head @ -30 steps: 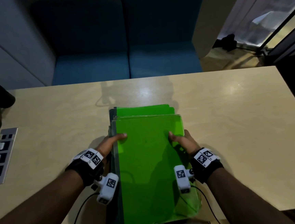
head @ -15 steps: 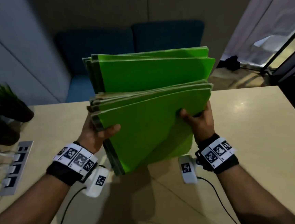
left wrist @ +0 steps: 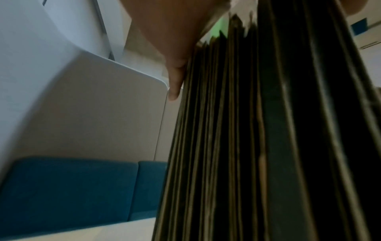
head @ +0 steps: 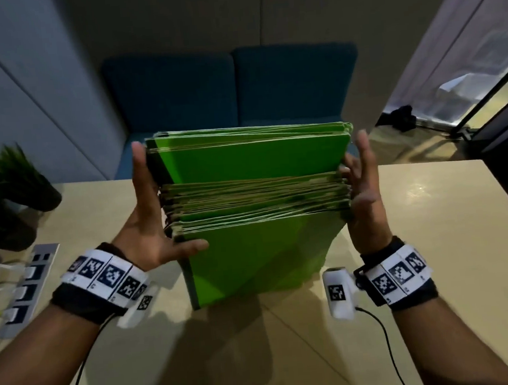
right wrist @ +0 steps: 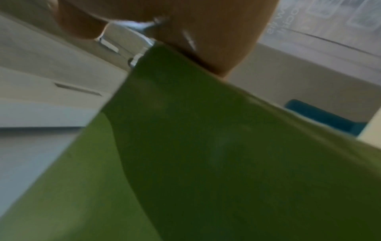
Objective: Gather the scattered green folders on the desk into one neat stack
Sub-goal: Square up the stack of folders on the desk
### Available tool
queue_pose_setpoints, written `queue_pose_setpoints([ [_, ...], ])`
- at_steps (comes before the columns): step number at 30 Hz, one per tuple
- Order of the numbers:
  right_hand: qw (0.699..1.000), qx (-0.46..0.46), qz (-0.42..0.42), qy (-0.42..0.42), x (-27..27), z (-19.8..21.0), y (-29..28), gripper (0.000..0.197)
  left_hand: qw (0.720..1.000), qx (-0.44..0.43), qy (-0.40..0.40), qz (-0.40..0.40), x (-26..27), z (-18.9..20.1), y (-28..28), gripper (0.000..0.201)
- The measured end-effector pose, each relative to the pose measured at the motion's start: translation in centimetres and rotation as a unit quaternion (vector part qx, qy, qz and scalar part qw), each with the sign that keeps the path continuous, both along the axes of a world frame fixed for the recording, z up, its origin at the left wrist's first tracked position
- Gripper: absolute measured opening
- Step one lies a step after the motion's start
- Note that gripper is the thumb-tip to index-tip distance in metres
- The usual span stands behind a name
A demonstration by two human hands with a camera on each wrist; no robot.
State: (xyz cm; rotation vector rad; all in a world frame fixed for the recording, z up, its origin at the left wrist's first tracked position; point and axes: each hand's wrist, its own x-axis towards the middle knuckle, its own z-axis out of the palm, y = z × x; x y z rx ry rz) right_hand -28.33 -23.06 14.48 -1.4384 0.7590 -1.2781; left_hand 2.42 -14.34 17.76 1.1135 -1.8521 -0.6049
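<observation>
From my remote station, the right wrist view is blurred: the green folders fill it, cut off at the lower edge. The left wrist view shows only dark folder edges. The stack's foot hides its contact with the desk.

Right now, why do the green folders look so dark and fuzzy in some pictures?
Head view: folders bright green, sharp. Left wrist view: only their shaded edges show, almost black and smeared. Right wrist view: the cover is too close, blurry.
</observation>
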Motion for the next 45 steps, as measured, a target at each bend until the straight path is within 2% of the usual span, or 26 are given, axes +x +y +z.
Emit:
queue_pose_setpoints([
  [2,0.997,-0.064,-0.025,0.025,0.7,1.2,-0.1,0.092,1.0,0.005,-0.009,0.019,0.2,0.6,-0.1,0.14],
  [4,0.985,-0.147,-0.065,0.068,1.1,1.8,-0.5,0.085,0.998,0.01,-0.024,0.052,0.4,0.8,-0.2,0.141],
  [6,0.971,-0.189,-0.086,0.121,1.4,2.1,-1.0,0.08,0.996,0.013,-0.049,0.068,0.7,0.9,-0.3,0.14],
  [10,0.976,-0.126,-0.099,0.146,0.8,1.4,-1.1,0.076,0.995,0.029,-0.052,0.08,0.7,1.2,-0.4,0.133],
  [15,0.975,-0.164,-0.094,0.117,1.4,2.5,-1.4,0.071,0.995,0.038,-0.033,0.089,0.8,0.2,0.4,0.131],
  [18,0.944,-0.238,-0.115,0.196,2.0,3.0,-2.0,0.07,0.995,0.03,-0.048,0.083,0.9,0.1,0.5,0.132],
  [20,0.932,-0.253,-0.124,0.229,1.8,2.8,-1.9,0.063,0.994,0.037,-0.058,0.08,1.1,0.5,0.2,0.124],
  [23,0.939,-0.246,-0.116,0.21,1.5,1.8,-1.5,0.057,0.996,0.04,-0.037,0.069,0.8,0.5,0.1,0.113],
  [25,0.945,-0.234,-0.121,0.192,1.5,1.5,-1.5,0.057,0.997,0.039,0.008,0.059,0.0,0.2,0.3,0.108],
  [27,0.96,-0.221,-0.1,0.138,1.9,1.9,-1.4,0.057,0.996,0.03,0.06,0.059,-0.6,-0.7,0.6,0.112],
  [29,0.981,-0.18,-0.059,0.046,1.7,0.9,-1.5,0.061,0.992,0.028,0.101,0.072,-0.8,-1.7,0.6,0.123],
  [30,0.991,-0.127,-0.041,0.011,1.5,0.1,-1.4,0.062,0.989,0.04,0.127,0.07,-0.8,-2.2,0.7,0.128],
  [31,0.998,-0.044,-0.033,-0.024,1.2,-1.2,-1.1,0.073,0.985,0.055,0.153,0.063,-0.9,-2.6,0.8,0.132],
  [33,0.989,0.13,-0.005,-0.067,0.8,-3.6,0.2,0.101,0.976,0.085,0.193,0.054,-1.3,-3.4,1.0,0.135],
  [35,0.968,0.232,-0.004,-0.093,0.5,-6.0,0.5,0.092,0.967,0.111,0.221,0.062,-1.6,-4.3,1.3,0.135],
  [37,0.961,0.258,-0.018,-0.1,1.1,-5.8,0.7,0.075,0.963,0.124,0.224,0.085,-1.8,-5.6,1.8,0.133],
  [39,0.944,0.294,-0.003,-0.152,1.6,-4.5,0.8,0.055,0.96,0.153,0.214,0.095,-1.7,-6.4,2.0,0.128],
  [42,0.918,0.332,0.017,-0.217,1.6,-4.2,0.4,0.074,0.962,0.181,0.19,0.079,-1.6,-6.3,2.5,0.122],
  [45,0.921,0.325,0.014,-0.212,1.2,-4.7,0.6,0.063,0.957,0.201,0.2,0.054,-1.1,-7.0,2.8,0.123],
])
